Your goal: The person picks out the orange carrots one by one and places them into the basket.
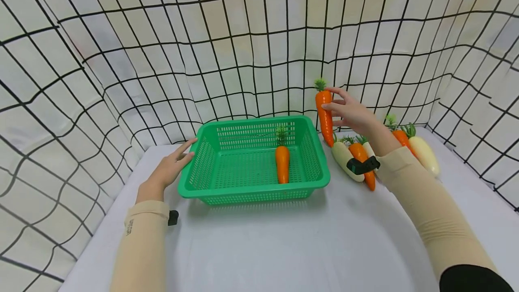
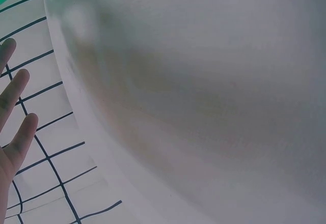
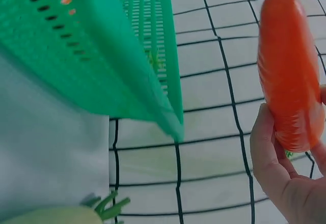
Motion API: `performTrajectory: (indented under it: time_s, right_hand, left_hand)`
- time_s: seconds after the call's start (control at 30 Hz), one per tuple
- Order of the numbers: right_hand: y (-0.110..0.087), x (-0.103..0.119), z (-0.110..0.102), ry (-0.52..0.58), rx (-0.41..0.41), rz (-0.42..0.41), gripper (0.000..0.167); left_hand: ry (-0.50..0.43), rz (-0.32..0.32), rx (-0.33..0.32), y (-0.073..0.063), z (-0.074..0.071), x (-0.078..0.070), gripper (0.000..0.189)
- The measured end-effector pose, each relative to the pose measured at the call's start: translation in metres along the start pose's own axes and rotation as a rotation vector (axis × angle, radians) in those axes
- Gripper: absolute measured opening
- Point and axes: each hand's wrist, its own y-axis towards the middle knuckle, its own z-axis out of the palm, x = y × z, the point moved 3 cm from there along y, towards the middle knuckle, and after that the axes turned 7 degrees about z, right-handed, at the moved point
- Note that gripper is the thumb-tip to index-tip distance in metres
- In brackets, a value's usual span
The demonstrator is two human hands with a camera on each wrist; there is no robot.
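Note:
In the head view a green plastic basket [image 1: 243, 195] stands on the white table, with one orange carrot [image 1: 282, 165] lying inside at its right half. My left hand [image 1: 168, 170] rests its fingers against the basket's left rim; the left wrist view catches only some straight fingers [image 2: 19, 89]. Off the basket's back right corner, my right hand [image 1: 350, 111] pinches a second carrot [image 1: 324, 111] near its leafy top, tip pointing down. Close up in the right wrist view, thumb and fingers hold that carrot [image 3: 289, 76] by its thick end.
Right of the basket lie a pale green-white radish [image 1: 344, 159], another carrot [image 1: 362, 161] and a partly hidden white one. Farther right sit a carrot [image 1: 401, 139] and a white radish [image 1: 423, 154]. A black wire grid [image 1: 251, 48] over white cloth encloses the back and sides.

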Motion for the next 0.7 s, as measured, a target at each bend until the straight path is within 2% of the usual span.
performTrajectory:
  time_s: [0.3,0.7]
  right_hand:
    - [0.025,0.010,0.038,0.012,0.072,0.003,0.062]
    - [0.054,0.009,0.091,0.025,0.088,0.010,0.061]
  left_hand:
    - [-0.021,-0.010,-0.001,0.001,0.002,0.001,0.068]
    - [-0.017,-0.009,0.000,0.001,0.000,0.000,0.067]
